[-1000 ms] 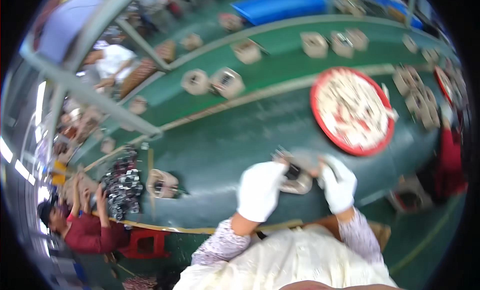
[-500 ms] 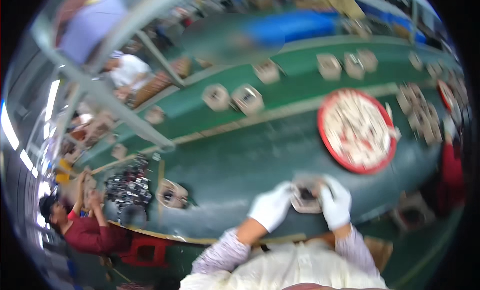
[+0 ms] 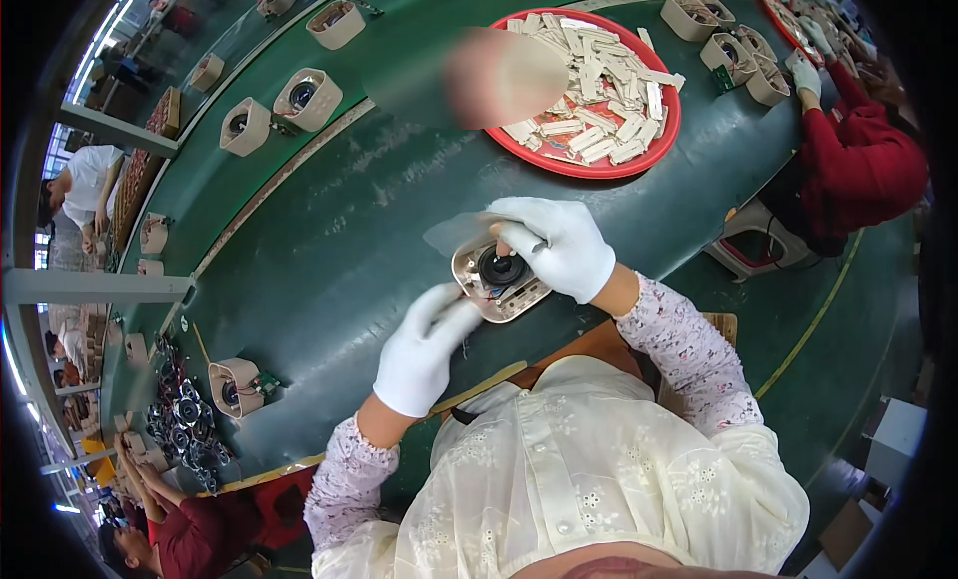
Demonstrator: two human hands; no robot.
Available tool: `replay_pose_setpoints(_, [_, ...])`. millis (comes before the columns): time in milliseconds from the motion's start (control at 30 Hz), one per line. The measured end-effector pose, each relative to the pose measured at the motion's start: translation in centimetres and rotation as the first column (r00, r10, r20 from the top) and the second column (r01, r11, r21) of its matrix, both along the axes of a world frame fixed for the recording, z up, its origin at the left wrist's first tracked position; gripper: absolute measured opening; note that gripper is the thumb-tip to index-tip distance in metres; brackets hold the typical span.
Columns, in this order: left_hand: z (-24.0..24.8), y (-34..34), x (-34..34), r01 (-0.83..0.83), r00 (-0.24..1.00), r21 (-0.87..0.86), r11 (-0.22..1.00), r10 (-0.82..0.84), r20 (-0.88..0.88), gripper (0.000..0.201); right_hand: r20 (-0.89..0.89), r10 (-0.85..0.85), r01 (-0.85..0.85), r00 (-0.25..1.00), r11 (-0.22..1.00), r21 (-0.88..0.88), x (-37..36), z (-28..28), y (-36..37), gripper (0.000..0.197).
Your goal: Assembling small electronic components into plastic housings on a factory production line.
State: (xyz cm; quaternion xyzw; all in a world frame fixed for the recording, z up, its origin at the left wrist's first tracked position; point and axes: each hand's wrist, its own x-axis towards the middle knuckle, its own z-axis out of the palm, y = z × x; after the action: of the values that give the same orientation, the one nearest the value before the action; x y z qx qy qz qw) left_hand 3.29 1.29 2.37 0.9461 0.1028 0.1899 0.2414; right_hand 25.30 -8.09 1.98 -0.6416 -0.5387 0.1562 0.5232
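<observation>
A cream speaker housing lies face up low over the green bench in front of me, with a round black speaker cone and thin wires inside. My left hand, in a white glove, has its fingers and thumb against the housing's near-left edge. My right hand, gloved too, reaches over the far right rim with bent fingers at the cone. A bare fingertip shows there. Whatever those fingers pinch is too small or hidden to name. A blurred pale patch covers the housing's far left corner.
Beyond my hands stands a red tray of white plastic strips. A housing with a green circuit board and a heap of loose speakers are on the left. More housings sit along the belt. Co-workers sit at both sides.
My view has turned and sharpened. My right hand has gone from the housing's side to over its rim, fingers at the cone. The left hand remains at the housing's edge.
</observation>
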Motion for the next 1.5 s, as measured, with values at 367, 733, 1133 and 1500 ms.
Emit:
replay_pose_setpoints(367, [1.1, -1.0, 0.6, -0.140, 0.990, -0.724, 0.676, 0.075, -0.122, 0.026, 0.038, -0.177, 0.175, 0.984, 0.983, 0.052, -0.9, -1.3, 0.1, 0.020])
replay_pose_setpoints(733, [-2.0, -1.1, 0.0, 0.225, 0.908, -0.957, -0.180, 0.396, 0.139, 0.037, 0.602, 0.462, -0.291, 0.651, 0.885, -0.365, 1.7, 6.3, -4.4, 0.024])
replay_pose_setpoints(1133, [0.8, -0.8, 2.0, -0.115, 0.983, -0.463, 0.879, 0.167, 0.073, 0.017, 0.449, 0.524, -0.293, 0.724, 0.823, -0.487, 1.3, 7.0, -3.3, 0.034])
replay_pose_setpoints(1500, [0.0, -1.1, 2.5, 0.030, 0.998, -0.089, 0.996, -0.024, 0.065, 0.026, 0.577, 0.466, -0.183, 0.671, 0.858, -0.481, -0.2, 4.8, -4.3, 0.012])
